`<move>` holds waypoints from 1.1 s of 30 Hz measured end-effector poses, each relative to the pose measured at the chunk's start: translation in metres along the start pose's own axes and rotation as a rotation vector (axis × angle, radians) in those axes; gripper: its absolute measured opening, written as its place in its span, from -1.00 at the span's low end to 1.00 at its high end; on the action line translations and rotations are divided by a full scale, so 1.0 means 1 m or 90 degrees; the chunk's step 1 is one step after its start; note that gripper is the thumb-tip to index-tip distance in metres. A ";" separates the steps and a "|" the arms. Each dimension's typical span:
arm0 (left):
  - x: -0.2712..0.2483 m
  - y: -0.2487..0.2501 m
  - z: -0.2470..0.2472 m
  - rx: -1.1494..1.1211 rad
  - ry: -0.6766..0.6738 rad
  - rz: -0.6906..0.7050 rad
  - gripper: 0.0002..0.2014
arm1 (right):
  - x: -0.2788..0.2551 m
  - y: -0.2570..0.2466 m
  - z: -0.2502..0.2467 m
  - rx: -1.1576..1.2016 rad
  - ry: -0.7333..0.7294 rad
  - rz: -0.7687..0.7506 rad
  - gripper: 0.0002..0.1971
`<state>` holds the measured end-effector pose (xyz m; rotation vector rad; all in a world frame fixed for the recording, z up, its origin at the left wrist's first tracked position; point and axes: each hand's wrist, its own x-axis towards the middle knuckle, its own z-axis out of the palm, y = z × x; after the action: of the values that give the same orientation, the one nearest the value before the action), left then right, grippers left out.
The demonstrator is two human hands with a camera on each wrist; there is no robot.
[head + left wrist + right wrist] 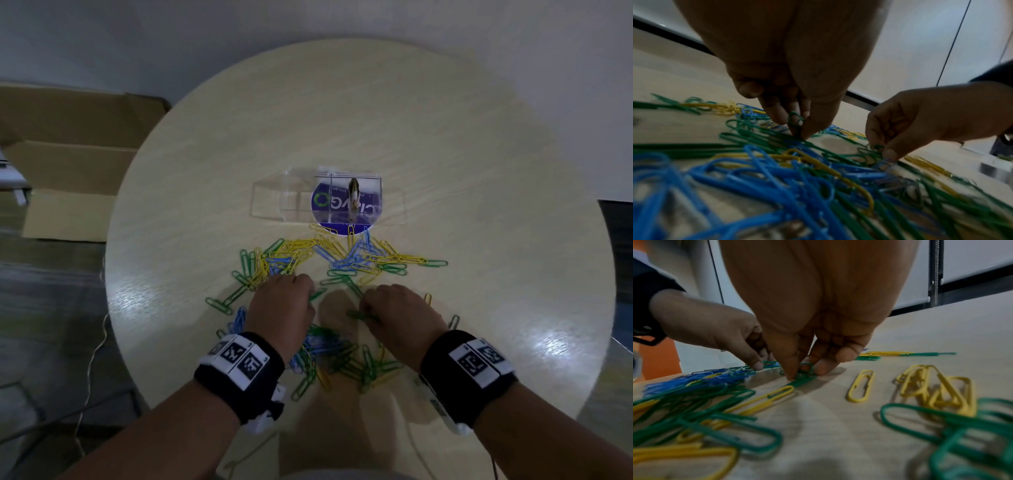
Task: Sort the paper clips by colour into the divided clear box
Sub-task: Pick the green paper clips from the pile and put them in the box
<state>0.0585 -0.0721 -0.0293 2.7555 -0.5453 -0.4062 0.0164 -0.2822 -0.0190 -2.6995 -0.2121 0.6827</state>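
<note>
Over on the left, a cardboard box (73, 164) is sitting on the floor beside the round table (479, 171). Next along, the left hand (282, 305) is pinching a green clip (795, 123) between thumb and fingertips, holding it upright over the tangle. Around it, green, yellow and blue clips (342, 255) are lying mixed across the near half of the table, touching and overlapping. Further back, in the middle, the clear box (318, 198) is standing well apart from both hands; I cannot tell whether any compartment is holding clips yet. To the right, the right hand (399, 310) is pressing thumb and fingers together on another green clip or small bunch (804, 374) lying against the tabletop. Judging by looks, these clips are going to handle as light, springy, slick-coated wire that hooks onto its neighbours, so each is likely best nipped at one rounded end and lifted slowly, shaking off hangers-on.
</note>
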 end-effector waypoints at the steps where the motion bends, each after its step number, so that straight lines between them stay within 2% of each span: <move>1: -0.001 -0.002 0.000 -0.010 0.003 0.005 -0.79 | -0.001 0.001 0.000 0.025 0.011 0.013 -0.77; 3: -0.004 -0.006 -0.001 -0.031 -0.003 0.009 -0.80 | -0.002 0.001 -0.001 0.038 0.030 0.032 -0.77; 6: -0.008 -0.008 -0.005 -0.075 -0.002 0.006 -0.85 | -0.003 0.002 0.002 -0.013 0.025 0.017 -0.85; 10: -0.005 -0.009 -0.016 -0.205 0.074 -0.036 -0.89 | -0.007 0.002 -0.006 -0.041 0.034 -0.021 -0.92; 13: 0.012 -0.009 -0.036 -0.274 0.151 -0.075 -0.90 | -0.003 -0.003 -0.033 0.092 0.094 -0.009 -0.97; 15: 0.031 -0.012 -0.049 -0.314 0.197 -0.099 -0.90 | 0.012 -0.009 -0.053 0.207 0.161 0.013 -0.92; 19: 0.074 -0.016 -0.072 -0.355 0.232 -0.165 -0.87 | 0.062 -0.025 -0.089 0.336 0.266 0.066 -0.88; 22: 0.099 -0.018 -0.079 -0.280 0.240 -0.184 -0.78 | 0.099 -0.035 -0.102 0.373 0.269 0.111 -0.91; 25: 0.110 -0.017 -0.080 -0.285 0.213 -0.198 -0.68 | 0.116 -0.042 -0.102 0.448 0.223 0.143 -0.98; 26: 0.109 -0.017 -0.080 -0.286 0.210 -0.199 -0.66 | 0.116 -0.042 -0.100 0.451 0.229 0.140 -0.92; 28: 0.100 -0.020 -0.080 -0.283 0.237 -0.186 -0.68 | 0.107 -0.038 -0.094 0.434 0.266 0.138 -0.79; 30: 0.082 -0.023 -0.076 -0.254 0.277 -0.136 -0.77 | 0.085 -0.030 -0.084 0.371 0.292 0.142 -0.82; 32: 0.060 -0.022 -0.062 -0.202 0.264 -0.030 -0.81 | 0.055 -0.019 -0.065 0.278 0.305 0.128 -0.86; 33: 0.048 -0.020 -0.051 -0.176 0.224 0.042 -0.79 | 0.042 -0.011 -0.052 0.227 0.314 0.100 -0.83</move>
<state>0.1243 -0.0618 0.0000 2.4570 -0.4494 0.0222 0.0776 -0.2780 0.0094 -2.4544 0.2267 0.0644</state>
